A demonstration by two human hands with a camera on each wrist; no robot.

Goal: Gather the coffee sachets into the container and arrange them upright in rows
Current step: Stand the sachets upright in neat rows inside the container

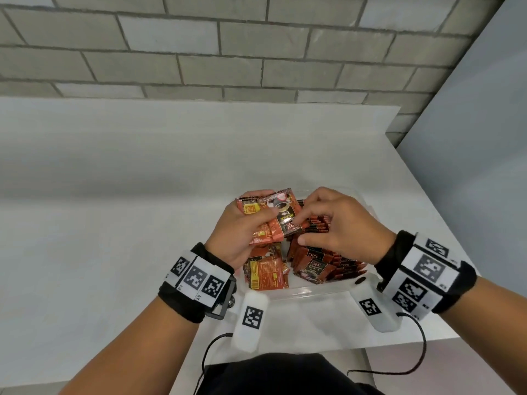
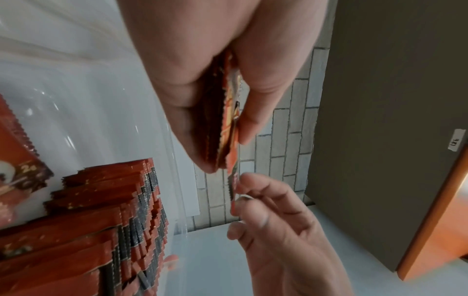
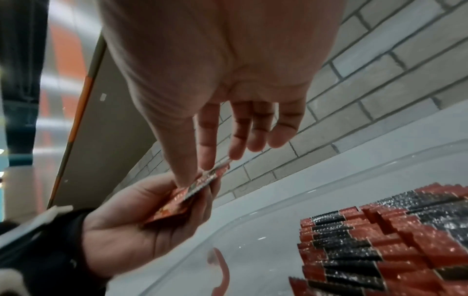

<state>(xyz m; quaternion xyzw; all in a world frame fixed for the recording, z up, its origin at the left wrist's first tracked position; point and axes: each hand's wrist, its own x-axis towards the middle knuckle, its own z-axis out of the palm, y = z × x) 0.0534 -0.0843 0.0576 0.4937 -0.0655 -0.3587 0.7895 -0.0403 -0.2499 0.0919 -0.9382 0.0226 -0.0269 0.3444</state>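
A clear plastic container sits on the white table near its front edge. Red and black coffee sachets stand upright in rows on its right side; a few sachets lie loose at its front left. Above the container my left hand grips a small stack of sachets between thumb and fingers. My right hand pinches the top sachet of that stack by its edge, thumb and forefinger closed on it.
A white table stretches out to the left and back. A grey brick wall runs behind it, and a grey panel borders the right. Black cables hang from both wrist cameras over the table's front edge.
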